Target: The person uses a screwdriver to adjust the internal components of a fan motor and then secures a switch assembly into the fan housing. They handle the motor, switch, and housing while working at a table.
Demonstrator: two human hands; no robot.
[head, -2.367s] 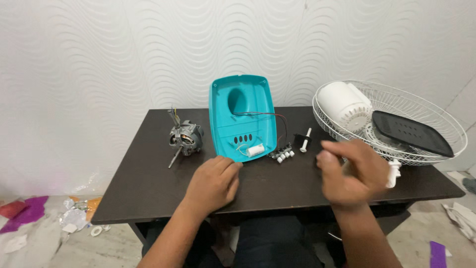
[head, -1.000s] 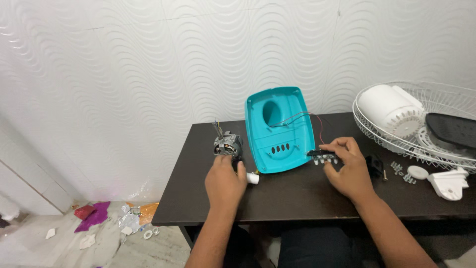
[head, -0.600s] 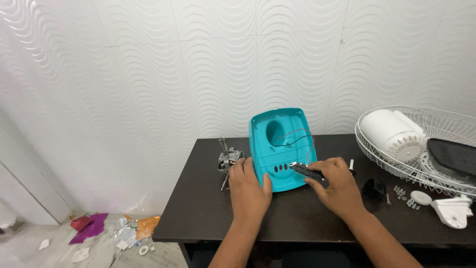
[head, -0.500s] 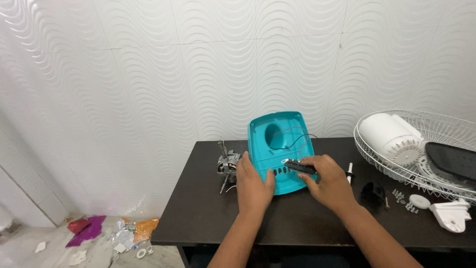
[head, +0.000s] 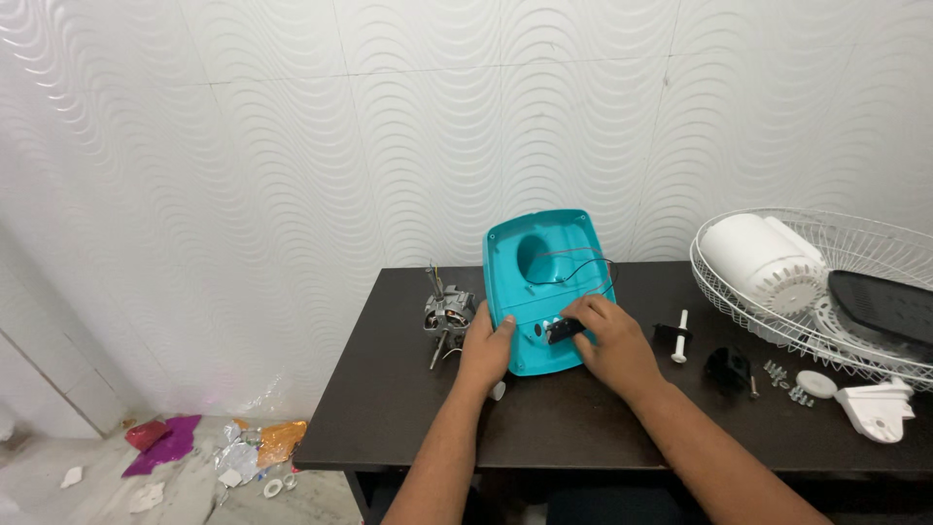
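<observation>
Right hand (head: 610,342) grip pinching black switch block (head: 564,331); left hand (head: 486,347) flat against teal base (head: 544,282).

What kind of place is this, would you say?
Probably a home room used as a small repair bench: a dark table against a wavy white wall, with a bare motor, a wire fan guard and loose screws.

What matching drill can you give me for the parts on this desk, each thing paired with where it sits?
Things:
1. Small metal motor with shaft
2. Teal plastic base cover
3. White wire guard
4. White plastic bracket

Places:
A. Under both hands, at the desk's middle
B. Desk's right front, by the loose screws
C. Left of the teal cover
D. Far right, holding a white housing

Pairs: 1-C, 2-A, 3-D, 4-B
</observation>
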